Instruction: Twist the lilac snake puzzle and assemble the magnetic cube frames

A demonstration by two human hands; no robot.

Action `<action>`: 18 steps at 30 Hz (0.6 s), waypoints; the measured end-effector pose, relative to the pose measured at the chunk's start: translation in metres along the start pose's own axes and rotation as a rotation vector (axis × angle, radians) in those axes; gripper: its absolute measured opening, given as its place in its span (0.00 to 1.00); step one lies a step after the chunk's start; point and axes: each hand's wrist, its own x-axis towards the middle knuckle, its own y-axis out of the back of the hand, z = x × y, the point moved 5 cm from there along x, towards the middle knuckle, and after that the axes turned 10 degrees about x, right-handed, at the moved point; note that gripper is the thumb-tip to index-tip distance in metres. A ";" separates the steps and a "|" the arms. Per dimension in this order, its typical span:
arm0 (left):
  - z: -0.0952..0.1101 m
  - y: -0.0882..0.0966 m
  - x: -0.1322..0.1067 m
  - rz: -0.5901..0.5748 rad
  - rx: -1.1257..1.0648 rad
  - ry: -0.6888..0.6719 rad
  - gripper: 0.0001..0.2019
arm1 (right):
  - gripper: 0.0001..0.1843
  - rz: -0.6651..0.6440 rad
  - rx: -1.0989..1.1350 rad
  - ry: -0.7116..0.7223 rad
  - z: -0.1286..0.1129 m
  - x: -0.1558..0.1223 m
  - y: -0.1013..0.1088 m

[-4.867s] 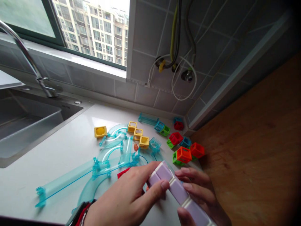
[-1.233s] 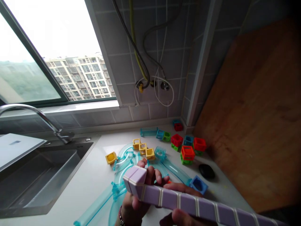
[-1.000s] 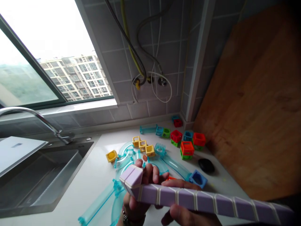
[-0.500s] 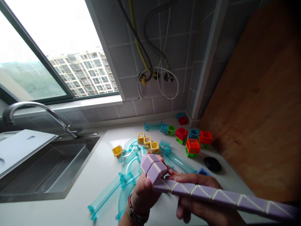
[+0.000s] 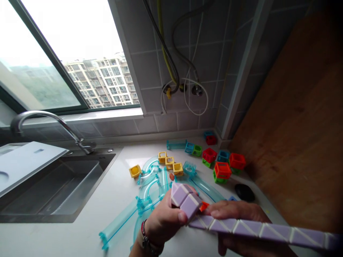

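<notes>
A long lilac snake puzzle (image 5: 249,228) with white seams stretches from the middle of the view to the right edge. Its left end is folded into a chunky block. My left hand (image 5: 163,217), with bracelets at the wrist, is closed around that folded end, thumb on the near side. Further right, my right hand (image 5: 238,210) grips the straight run, fingers above and below it. Part of each hand is hidden behind the puzzle. Just beyond the fold shows a small orange piece (image 5: 204,206); what it belongs to is unclear.
Clear teal track pieces (image 5: 118,217) lie across the white counter. Behind them are yellow cube frames (image 5: 178,169), with orange and green cubes (image 5: 222,171) to the right. A black mouse-like object (image 5: 244,192) sits by the wooden board (image 5: 292,135). At left is a sink (image 5: 66,217) with a faucet (image 5: 56,119).
Both hands and the snake puzzle have shifted right and slightly down in view. Its folded end appears turned a little. The background has also slid a bit to the right.
</notes>
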 end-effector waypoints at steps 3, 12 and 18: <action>-0.001 0.004 0.003 0.041 0.047 0.039 0.24 | 0.17 -0.103 -0.196 0.091 -0.003 0.008 0.007; -0.003 0.015 0.008 0.177 0.167 0.019 0.22 | 0.17 -0.089 -0.346 0.314 -0.012 0.013 0.005; 0.001 0.015 0.005 0.333 0.192 -0.101 0.31 | 0.13 0.348 -0.136 0.301 0.006 0.010 0.016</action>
